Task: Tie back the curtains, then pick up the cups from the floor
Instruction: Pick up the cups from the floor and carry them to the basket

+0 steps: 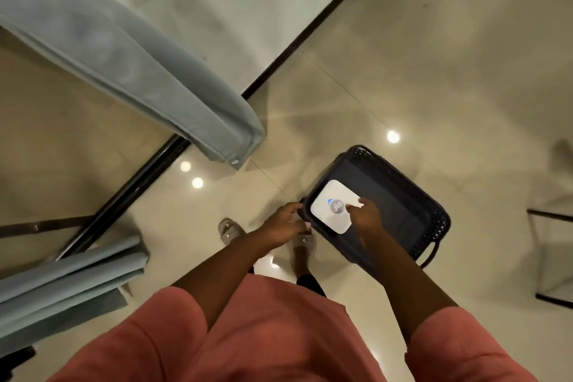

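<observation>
A grey-blue curtain [130, 71] hangs across the upper left, its hem ending near the dark floor track. A second bunch of the same curtain [68, 285] lies gathered at the lower left. No cups show in this view. My left hand [286, 222] is curled on the near corner of a dark perforated basket [403, 195], held above the floor. My right hand [366, 215] rests inside the basket with its fingers on a white flat device [328, 211] that bears a blue-grey logo.
Glossy beige floor tiles [434, 71] reflect ceiling lights. A black track [133, 192] runs diagonally under the curtains. A glass table with a dark frame [552, 257] stands at the right edge. My sandalled feet [229, 231] are below the basket.
</observation>
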